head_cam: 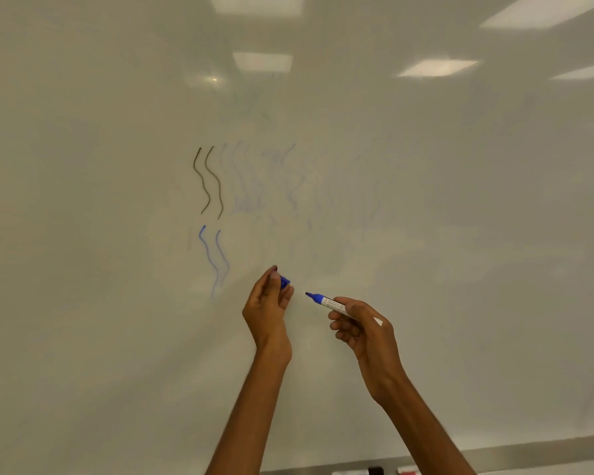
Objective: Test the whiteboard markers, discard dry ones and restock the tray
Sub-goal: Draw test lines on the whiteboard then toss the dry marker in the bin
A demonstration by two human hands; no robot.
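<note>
My right hand (pixel 360 329) grips an uncapped blue whiteboard marker (pixel 326 302), its tip pointing left toward my left hand. My left hand (pixel 268 303) pinches the marker's blue cap (pixel 284 282) between thumb and fingers, a short gap from the tip. Both hands hover in front of the whiteboard (pixel 460 234). On the board are two dark wavy test lines (pixel 208 181) and, below them, two blue wavy lines (pixel 215 260) that fade toward the bottom. Faint smeared blue marks lie to the right of the dark lines.
The marker tray (pixel 494 455) runs along the board's bottom edge. On it lie a marker with a black cap (pixel 374 471) and one with a red part (pixel 408 471), mostly cut off by the frame. Ceiling lights reflect in the board.
</note>
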